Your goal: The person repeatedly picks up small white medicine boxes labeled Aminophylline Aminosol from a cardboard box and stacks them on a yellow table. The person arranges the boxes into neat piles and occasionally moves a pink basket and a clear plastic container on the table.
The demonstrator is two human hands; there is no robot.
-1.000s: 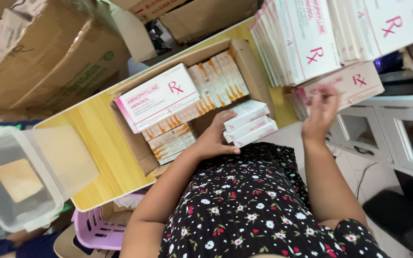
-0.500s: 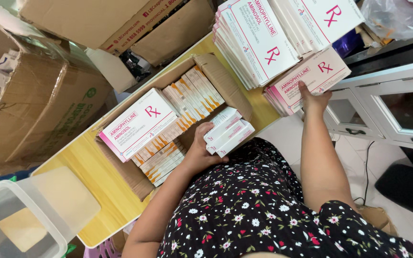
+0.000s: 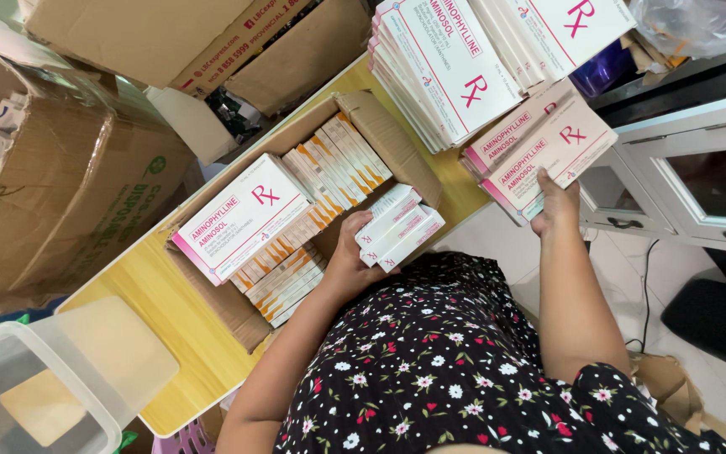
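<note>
L fingers (image 3: 353,229) hid behind small boxes (image 3: 398,227) | plastic tub (image 3: 10,395) cut by frame edge | top stack (image 3: 497,50) cropped

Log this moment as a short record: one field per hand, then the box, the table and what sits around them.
left hand: grips a few small white boxes over the open cardboard box
right hand: holds the lower edge of flat pink-and-white boxes
cardboard box contents: rows of slim orange-striped packs, one large pink-and-white box on top
table: yellow top
far side: tall stack of white boxes
lower left corner: clear plastic tub
</note>
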